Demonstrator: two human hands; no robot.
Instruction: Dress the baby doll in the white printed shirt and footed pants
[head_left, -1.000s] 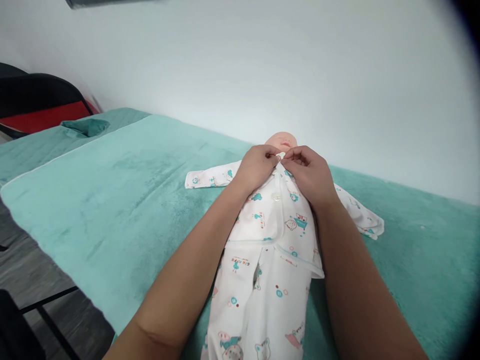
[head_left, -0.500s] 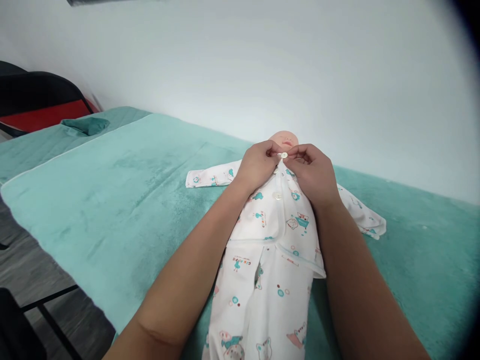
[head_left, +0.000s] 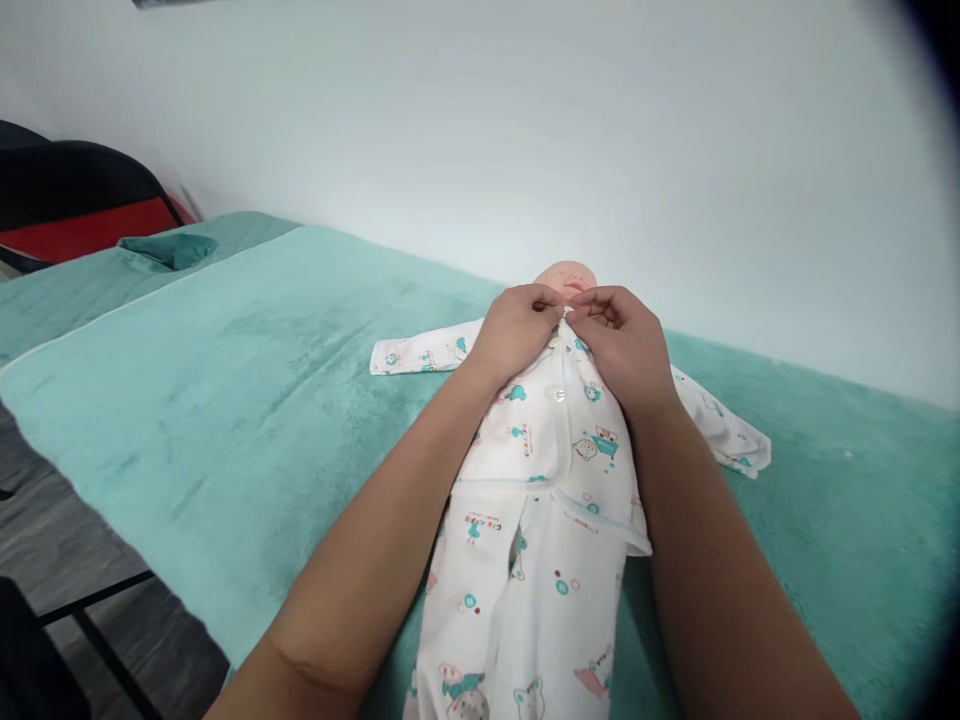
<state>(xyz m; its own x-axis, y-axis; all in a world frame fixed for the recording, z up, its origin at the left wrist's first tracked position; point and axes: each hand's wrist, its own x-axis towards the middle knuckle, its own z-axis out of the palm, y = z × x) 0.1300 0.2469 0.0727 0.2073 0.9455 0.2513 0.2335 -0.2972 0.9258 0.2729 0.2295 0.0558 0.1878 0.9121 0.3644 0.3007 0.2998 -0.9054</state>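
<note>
A baby doll (head_left: 571,277) lies on its back on a teal blanket (head_left: 247,380), dressed in a white printed shirt (head_left: 547,425) and matching trousers (head_left: 517,600). Both my hands meet at the shirt's collar just under the doll's chin. My left hand (head_left: 514,335) pinches the left edge of the collar with closed fingers. My right hand (head_left: 622,345) pinches the right edge, fingers curled. A white button (head_left: 557,394) shows fastened lower on the shirt front. The top button is hidden between my fingertips.
A white wall runs close behind the doll's head. A folded dark-green cloth (head_left: 169,248) lies at the far left of the blanket. Beyond it is a black and red chair (head_left: 82,215). The bed's edge drops to a grey floor (head_left: 67,560) at the lower left.
The top button showed between my fingertips half a second ago; now my fingers cover it. Both hands have stayed at the collar.
</note>
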